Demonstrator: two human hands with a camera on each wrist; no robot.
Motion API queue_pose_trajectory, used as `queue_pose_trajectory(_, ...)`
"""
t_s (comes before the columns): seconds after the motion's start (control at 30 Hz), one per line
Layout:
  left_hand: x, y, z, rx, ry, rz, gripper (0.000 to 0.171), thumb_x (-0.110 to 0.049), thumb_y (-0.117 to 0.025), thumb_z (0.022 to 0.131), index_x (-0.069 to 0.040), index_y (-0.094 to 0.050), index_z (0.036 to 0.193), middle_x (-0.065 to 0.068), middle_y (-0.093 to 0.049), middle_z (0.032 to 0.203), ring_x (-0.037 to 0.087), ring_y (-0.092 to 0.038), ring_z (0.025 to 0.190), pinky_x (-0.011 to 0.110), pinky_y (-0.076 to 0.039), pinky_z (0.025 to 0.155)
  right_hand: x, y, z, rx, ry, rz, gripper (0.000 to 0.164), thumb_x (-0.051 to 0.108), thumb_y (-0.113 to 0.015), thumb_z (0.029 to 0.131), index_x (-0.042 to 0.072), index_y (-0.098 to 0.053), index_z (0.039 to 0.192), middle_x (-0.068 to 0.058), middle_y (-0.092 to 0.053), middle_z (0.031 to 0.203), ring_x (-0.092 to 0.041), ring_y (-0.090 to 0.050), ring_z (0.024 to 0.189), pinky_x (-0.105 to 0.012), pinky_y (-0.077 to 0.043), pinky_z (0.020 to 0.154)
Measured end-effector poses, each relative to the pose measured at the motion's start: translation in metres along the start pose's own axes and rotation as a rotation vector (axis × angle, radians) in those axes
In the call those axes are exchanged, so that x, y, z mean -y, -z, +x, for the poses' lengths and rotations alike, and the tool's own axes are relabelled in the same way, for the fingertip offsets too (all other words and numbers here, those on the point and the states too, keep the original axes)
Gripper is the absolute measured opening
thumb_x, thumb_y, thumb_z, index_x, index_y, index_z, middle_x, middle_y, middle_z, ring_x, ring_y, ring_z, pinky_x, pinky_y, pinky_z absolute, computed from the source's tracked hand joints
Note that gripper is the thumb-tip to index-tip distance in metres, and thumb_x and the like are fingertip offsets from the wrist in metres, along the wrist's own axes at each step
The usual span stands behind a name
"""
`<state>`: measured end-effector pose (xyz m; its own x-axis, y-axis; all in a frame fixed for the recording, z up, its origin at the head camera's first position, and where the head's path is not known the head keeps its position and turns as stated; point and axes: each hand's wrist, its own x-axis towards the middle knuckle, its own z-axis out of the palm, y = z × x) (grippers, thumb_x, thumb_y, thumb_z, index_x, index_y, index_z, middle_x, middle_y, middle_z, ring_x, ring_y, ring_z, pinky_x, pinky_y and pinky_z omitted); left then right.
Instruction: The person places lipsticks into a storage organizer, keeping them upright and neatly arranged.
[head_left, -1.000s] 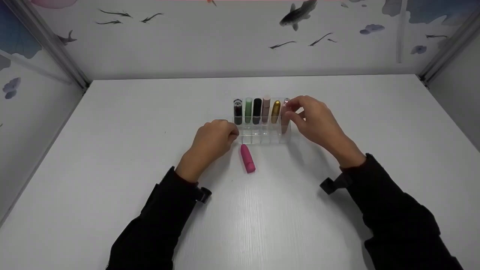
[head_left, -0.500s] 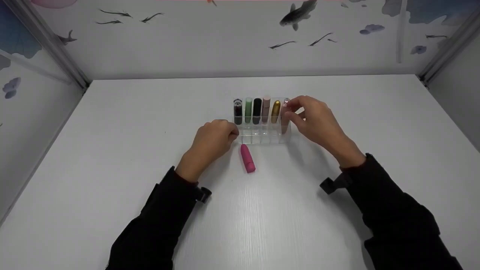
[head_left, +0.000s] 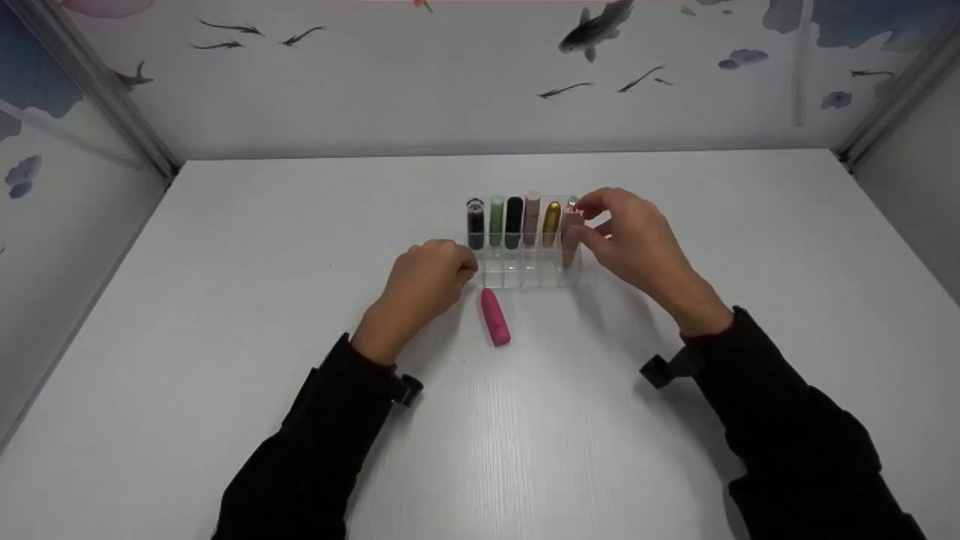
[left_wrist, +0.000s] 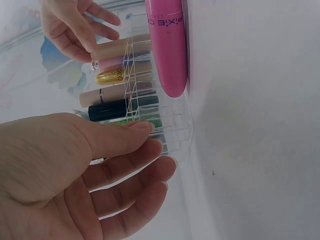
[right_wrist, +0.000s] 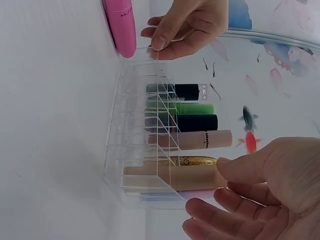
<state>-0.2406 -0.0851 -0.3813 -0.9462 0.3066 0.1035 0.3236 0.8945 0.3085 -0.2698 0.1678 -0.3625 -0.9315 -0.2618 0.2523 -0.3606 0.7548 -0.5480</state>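
Observation:
A clear lipstick organizer [head_left: 530, 280] stands on the white table. At its front left corner, my left hand [head_left: 427, 274] pinches the plastic edge between thumb and index finger. My right hand [head_left: 637, 236] pinches the top of a beige cosmetic tube [right_wrist: 195, 177] that stands in the front row at the right end. Behind it, a pink tube with a jewelled top [head_left: 572, 213] is partly covered. The back row also has gold [head_left: 551, 221], dusty pink [head_left: 532, 217], black [head_left: 514, 221], green [head_left: 496, 220] and dark clear-topped [head_left: 475, 223] tubes.
A bright pink tube with lettering [head_left: 495, 317] lies on the table in front of the organizer, close to its front edge. White panels printed with fish [head_left: 596, 30] enclose the back and sides of the table.
The right fingertips have shifted up slightly at the organizer's right end, and more of the jewelled pink tube shows there. The left hand and the loose pink tube stay in place.

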Motion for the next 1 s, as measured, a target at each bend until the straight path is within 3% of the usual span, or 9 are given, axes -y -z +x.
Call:
queue_pose_trajectory(0.33,0.000,0.000,0.000,0.000,0.008,0.009,0.014,-0.008,-0.063,0.088,-0.012,-0.074,0.095,0.003,-0.071,0.093,0.016,-0.062,0.083,0.033,-0.053,0.076,0.011,0.013,-0.004,-0.146,0.198,-0.030,0.023,0.018,-0.069,0.087,0.008,-0.067,0.107,-0.003,-0.064,0.101,-0.017,-0.065,0.092,-0.033,-0.054,0.078)
queue_pose_trajectory(0.47,0.000,0.000,0.000,0.004,0.007,0.002,0.013,-0.008,-0.063,0.088,-0.011,-0.074,0.094,0.003,-0.071,0.092,0.016,-0.061,0.082,0.033,-0.053,0.075,0.013,0.014,-0.004,-0.148,0.254,-0.027,0.018,0.016,-0.070,0.085,0.008,-0.070,0.102,-0.002,-0.066,0.097,-0.014,-0.064,0.087,-0.031,-0.055,0.076)
queue_pose_trajectory(0.6,-0.001,0.001,0.000,0.012,0.018,0.002,0.013,-0.008,-0.063,0.088,-0.011,-0.074,0.094,0.003,-0.070,0.092,0.016,-0.060,0.081,0.033,-0.053,0.075,0.012,0.013,-0.005,-0.083,0.254,-0.057,0.014,0.012,-0.069,0.085,0.008,-0.072,0.098,-0.004,-0.068,0.093,-0.014,-0.066,0.079,-0.030,-0.056,0.071)
queue_pose_trajectory(0.87,-0.004,0.001,0.000,0.025,0.039,0.005,0.015,-0.008,-0.063,0.089,-0.011,-0.074,0.098,0.004,-0.071,0.094,0.016,-0.061,0.082,0.032,-0.054,0.078,0.008,0.009,-0.005,0.156,0.164,-0.152,0.009,0.008,-0.072,0.082,0.012,-0.075,0.089,0.000,-0.072,0.085,-0.012,-0.066,0.074,-0.028,-0.053,0.064)
queue_pose_trajectory(1.0,-0.003,0.000,0.000,0.028,0.042,-0.003,0.015,-0.009,-0.063,0.089,-0.011,-0.074,0.098,0.003,-0.071,0.095,0.016,-0.061,0.083,0.032,-0.053,0.078,0.006,0.004,-0.006,0.232,0.142,-0.193,0.012,0.005,-0.074,0.079,0.013,-0.076,0.088,0.000,-0.072,0.081,-0.012,-0.064,0.071,-0.028,-0.051,0.062)
